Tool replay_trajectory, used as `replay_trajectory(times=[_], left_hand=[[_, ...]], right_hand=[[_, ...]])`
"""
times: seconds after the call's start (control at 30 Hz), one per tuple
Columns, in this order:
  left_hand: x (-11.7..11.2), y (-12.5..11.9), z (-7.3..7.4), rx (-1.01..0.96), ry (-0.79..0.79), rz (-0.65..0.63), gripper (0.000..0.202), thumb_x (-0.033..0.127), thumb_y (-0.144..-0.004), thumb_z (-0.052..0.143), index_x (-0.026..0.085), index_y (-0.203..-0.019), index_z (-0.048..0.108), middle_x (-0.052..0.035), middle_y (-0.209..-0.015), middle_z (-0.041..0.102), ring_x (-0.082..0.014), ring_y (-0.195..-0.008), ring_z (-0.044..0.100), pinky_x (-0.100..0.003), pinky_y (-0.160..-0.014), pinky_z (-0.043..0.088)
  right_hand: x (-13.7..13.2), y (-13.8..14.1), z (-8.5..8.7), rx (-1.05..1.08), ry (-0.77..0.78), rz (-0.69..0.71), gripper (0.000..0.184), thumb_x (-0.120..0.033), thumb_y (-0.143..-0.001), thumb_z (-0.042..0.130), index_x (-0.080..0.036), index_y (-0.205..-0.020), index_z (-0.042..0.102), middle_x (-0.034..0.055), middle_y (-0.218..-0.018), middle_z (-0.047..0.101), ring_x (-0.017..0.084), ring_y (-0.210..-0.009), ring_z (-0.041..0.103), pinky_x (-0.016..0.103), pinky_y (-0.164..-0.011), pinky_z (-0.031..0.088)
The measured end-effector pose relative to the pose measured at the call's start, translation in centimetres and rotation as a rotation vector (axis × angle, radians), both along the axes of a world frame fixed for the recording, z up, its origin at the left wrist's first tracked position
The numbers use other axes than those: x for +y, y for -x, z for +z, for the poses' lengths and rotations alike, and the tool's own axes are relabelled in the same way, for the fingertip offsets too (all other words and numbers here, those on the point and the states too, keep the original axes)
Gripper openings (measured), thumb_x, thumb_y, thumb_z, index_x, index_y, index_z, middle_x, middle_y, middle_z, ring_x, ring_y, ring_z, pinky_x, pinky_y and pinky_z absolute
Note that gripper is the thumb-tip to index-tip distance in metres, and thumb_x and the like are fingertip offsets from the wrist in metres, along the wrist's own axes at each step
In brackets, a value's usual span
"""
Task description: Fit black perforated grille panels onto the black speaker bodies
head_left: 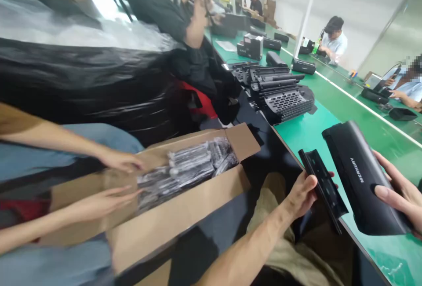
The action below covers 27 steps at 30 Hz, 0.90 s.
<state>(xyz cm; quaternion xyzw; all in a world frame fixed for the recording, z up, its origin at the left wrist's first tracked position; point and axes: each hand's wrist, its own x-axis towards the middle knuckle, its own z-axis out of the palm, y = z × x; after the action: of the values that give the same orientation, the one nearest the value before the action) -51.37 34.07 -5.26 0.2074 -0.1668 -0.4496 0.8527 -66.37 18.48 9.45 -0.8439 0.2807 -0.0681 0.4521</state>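
Observation:
My left hand (302,194) is closed around a long black plastic panel (325,182), its hollow inner side turned up. To the right, my right hand (400,198) grips a rounded black casing (356,163) with MERKURY printed on it, my thumb lying across its front. A small gap separates the panel from the casing, and both are above the near edge of the green table (382,255). Beyond them lies a stack of black perforated plastic shells (285,101) on the table.
At my left is an open cardboard box (184,220) of plastic-wrapped parts (191,160); a co-worker's hands (121,163) reach into its near end. Several people sit along the table. Black casings (303,66) and a small black box (252,46) stand farther back, beside a white pole (306,17).

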Motion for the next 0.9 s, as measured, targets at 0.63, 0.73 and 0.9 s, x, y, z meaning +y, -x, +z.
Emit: replay_trajectory(times=[0.63, 0.73, 0.9], left_hand=[[-1.3, 0.9, -1.5, 0.019, -0.005, 0.006, 0.095, 0.068, -0.059, 0.094, 0.02, -0.136, 0.065, -0.0164, -0.122, 0.074, -0.0335, -0.101, 0.074, -0.038, -0.079, 0.058], [-1.2, 1.1, -1.8, 0.024, -0.031, -0.011, 0.092, 0.069, -0.061, 0.092, 0.019, -0.134, 0.067, -0.0164, -0.122, 0.075, -0.0331, -0.101, 0.074, -0.038, -0.078, 0.058], [-1.6, 1.1, -1.7, 0.058, -0.02, -0.048, 0.089, 0.067, -0.062, 0.093, 0.02, -0.134, 0.068, -0.0165, -0.123, 0.075, -0.0359, -0.106, 0.073, -0.041, -0.082, 0.059]], right_hand=[[2.0, -0.9, -2.3, 0.122, 0.228, 0.168, 0.099, -0.075, -0.087, 0.063, -0.037, -0.17, 0.025, 0.0027, -0.168, 0.041, 0.04, -0.153, 0.041, 0.06, -0.125, 0.035], [1.8, -0.8, -2.4, 0.163, 0.212, 0.175, 0.099, -0.075, -0.088, 0.063, -0.038, -0.171, 0.021, 0.0014, -0.171, 0.037, 0.039, -0.155, 0.038, 0.06, -0.127, 0.03], [1.8, -0.4, -2.2, 0.17, 0.184, 0.182, 0.097, -0.073, -0.09, 0.061, -0.036, -0.171, 0.021, 0.0032, -0.171, 0.036, 0.039, -0.156, 0.037, 0.059, -0.128, 0.03]])
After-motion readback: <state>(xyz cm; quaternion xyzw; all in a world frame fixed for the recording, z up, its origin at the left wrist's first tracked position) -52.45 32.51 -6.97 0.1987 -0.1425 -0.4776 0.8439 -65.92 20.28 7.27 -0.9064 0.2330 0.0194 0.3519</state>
